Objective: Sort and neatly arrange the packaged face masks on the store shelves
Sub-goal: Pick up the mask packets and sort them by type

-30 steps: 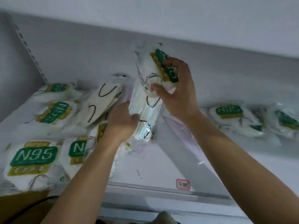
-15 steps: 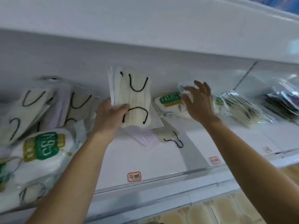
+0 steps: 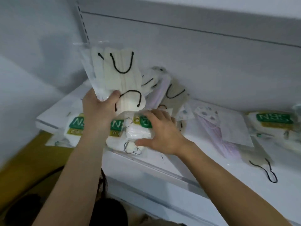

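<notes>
Left hand (image 3: pixel 97 111): clear packet of cream masks with black ear loops (image 3: pixel 117 75) gripped upright. Right hand (image 3: pixel 161 132): fingers spread flat on green-labelled white N95 pack (image 3: pixel 138 132). Sorting under way; a matching pile is needed next.

Two bare forearms and hands (image 3: pixel 156 128), no sleeves, rings or watch

left hand (image 3: pixel 97 111) grips cream mask pack (image 3: pixel 117 79), right hand (image 3: pixel 162 132) presses n95 pack (image 3: pixel 138 132)

R hand (image 3: pixel 160 131) now down on an N95 pack (image 3: pixel 140 128), prob. gripping it; view swung left.
</notes>
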Motion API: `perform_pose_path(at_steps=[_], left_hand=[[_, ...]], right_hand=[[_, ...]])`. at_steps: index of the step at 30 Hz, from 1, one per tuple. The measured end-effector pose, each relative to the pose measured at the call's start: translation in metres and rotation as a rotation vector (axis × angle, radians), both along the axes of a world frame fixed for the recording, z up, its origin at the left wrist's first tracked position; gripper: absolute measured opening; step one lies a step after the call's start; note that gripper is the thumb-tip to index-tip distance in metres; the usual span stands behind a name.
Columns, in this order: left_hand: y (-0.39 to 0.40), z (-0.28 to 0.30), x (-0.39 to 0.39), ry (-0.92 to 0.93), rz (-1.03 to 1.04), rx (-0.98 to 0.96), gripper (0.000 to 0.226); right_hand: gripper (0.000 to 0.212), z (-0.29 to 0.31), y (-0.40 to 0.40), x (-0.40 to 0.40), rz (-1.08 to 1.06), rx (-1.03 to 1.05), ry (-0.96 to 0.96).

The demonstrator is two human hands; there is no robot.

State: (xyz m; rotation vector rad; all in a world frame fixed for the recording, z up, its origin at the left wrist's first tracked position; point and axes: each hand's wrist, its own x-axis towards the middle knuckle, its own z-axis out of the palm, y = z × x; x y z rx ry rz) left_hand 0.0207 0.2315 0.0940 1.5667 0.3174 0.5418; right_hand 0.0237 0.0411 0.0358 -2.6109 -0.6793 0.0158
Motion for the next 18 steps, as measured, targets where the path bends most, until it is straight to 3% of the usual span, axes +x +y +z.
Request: perform_pose_path(at_steps=[2,5,9,15,18], left_hand=[[0.003,-0.005,-0.010,0.022,0.022,-0.030,0.029],[-0.013,-0.005,-0.015,0.020,-0.005,-0.111,0.033],[-0.063,0.002,-0.011,-0.061,-0.125,-0.172,0.024],[-0.179,-0.020,0.000,-0.059,-0.393,-0.142,0.042],[-0.243,-0.036,-0.011,-0.018,-0.534,-0.076,0.033]], right_hand=[[0.075,-0.001,0.001,0.001,0.004,0.145,-0.011],[0.037,0.010,-0.015,-0.003,-0.012,0.394,-0.232],[0.031,0.030,-0.075,-0.018,-0.284,0.606,-0.447],[0.030,0.046,-0.273,-0.059,-0.773,0.415,-0.778],[0.031,0.055,-0.373,-0.079,-0.975,0.278,-0.869]])
